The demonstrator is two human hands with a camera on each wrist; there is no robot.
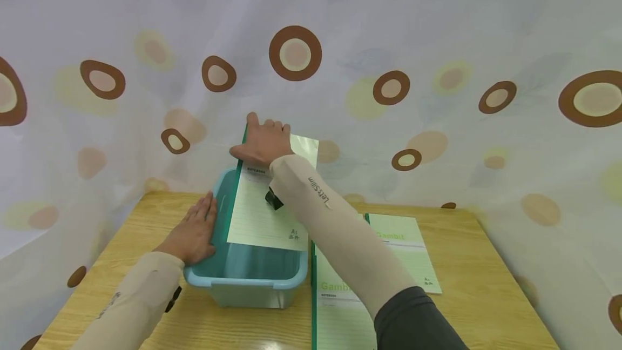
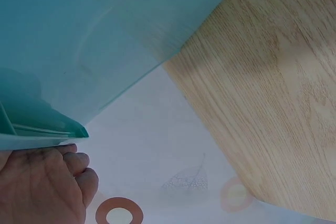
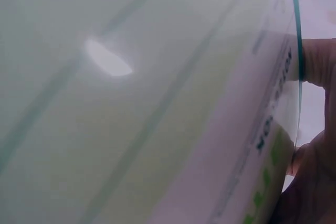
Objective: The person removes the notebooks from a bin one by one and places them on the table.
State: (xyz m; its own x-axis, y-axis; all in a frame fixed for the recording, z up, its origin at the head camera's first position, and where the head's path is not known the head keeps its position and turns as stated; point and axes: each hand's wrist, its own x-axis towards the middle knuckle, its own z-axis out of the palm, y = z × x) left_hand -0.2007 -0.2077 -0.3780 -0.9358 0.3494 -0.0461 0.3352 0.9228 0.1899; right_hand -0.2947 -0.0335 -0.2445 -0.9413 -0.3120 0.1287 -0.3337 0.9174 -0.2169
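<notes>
My right hand grips a notebook by its top end, holding it tilted over a light-blue plastic bin. The notebook has a pale lined cover, a green spine and handwriting in its lower right corner. Close up in the right wrist view, the glossy cover fills most of the picture, with fingers at its edge. On the bin's left rim rests my left hand, fingers pointing away from me. The left wrist view shows that hand against the bin's rim, beside its see-through wall.
To the right of the bin, more notebooks lie on the wood-grain table: a nearer notebook, partly covered by my right arm, and a farther notebook. Behind the table hangs a patterned curtain.
</notes>
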